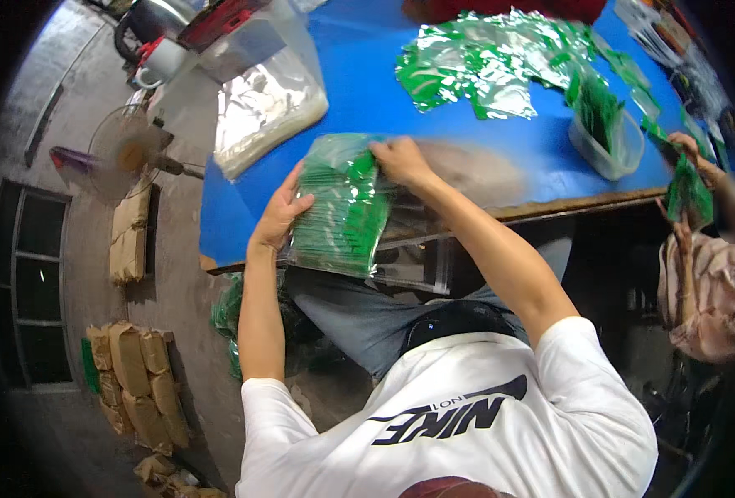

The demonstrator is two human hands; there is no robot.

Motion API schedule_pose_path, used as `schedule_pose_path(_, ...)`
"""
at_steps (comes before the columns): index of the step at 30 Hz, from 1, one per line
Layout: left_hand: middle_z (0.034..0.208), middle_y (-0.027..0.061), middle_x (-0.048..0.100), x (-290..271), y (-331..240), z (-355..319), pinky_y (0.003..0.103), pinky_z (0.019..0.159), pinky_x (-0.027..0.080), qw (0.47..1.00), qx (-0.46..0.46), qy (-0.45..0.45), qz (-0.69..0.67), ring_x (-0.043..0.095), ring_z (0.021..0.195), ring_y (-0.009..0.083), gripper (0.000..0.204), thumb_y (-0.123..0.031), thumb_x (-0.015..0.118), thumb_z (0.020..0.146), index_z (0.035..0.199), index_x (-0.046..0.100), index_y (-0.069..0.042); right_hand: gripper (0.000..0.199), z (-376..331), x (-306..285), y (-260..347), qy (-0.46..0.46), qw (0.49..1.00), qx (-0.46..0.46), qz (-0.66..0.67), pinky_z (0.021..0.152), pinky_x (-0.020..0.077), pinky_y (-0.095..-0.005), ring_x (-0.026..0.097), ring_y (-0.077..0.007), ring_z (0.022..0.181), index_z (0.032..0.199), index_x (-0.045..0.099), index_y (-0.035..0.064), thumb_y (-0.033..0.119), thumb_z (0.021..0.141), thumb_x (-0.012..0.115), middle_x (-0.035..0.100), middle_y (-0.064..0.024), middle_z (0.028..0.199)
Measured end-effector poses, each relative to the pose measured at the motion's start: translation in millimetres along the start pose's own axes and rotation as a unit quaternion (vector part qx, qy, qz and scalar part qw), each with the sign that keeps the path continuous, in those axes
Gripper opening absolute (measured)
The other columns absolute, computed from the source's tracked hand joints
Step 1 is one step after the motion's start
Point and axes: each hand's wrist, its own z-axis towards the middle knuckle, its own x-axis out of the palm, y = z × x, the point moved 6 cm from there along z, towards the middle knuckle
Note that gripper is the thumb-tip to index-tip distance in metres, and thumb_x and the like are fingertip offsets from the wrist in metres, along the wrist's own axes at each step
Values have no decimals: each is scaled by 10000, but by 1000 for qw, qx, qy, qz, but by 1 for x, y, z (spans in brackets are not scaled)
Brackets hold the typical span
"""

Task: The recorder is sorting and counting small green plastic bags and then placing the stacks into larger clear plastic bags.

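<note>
A clear plastic bag packed with a stack of green packets lies at the near edge of the blue table, partly overhanging it. My left hand grips its left side, thumb on top and fingers behind. At the upper right corner, the curled fingers of my right hand pinch the bag's plastic. A blurred, see-through brown patch lies right of that hand; I cannot make out what it is.
Shiny green packets spread over the blue table. A clear tub holds more packets. Flat clear bags fill a bin at left, beside a white mug and a fan. At right, a co-worker's hands hold green packets.
</note>
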Motion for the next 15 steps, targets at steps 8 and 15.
schedule_pose_path(8,1601,136,273,-4,-1,8,322,1156,279,999,-12,26,-15,340,1424,219,897,-225,719,899,1567,164,3,506,-4,-16,-2,-21,993,91,79,631,513,-407,644,-280,664,853,673,-88,411,914,623,680,-160,753)
schedule_pose_path(15,1551,130,358,-12,3,26,317,1127,317,999,-33,-7,-11,403,1371,207,852,-329,662,941,1565,184,-1,443,-21,-16,10,141,965,95,202,546,462,-367,564,-202,590,850,689,-34,404,908,658,586,-64,651)
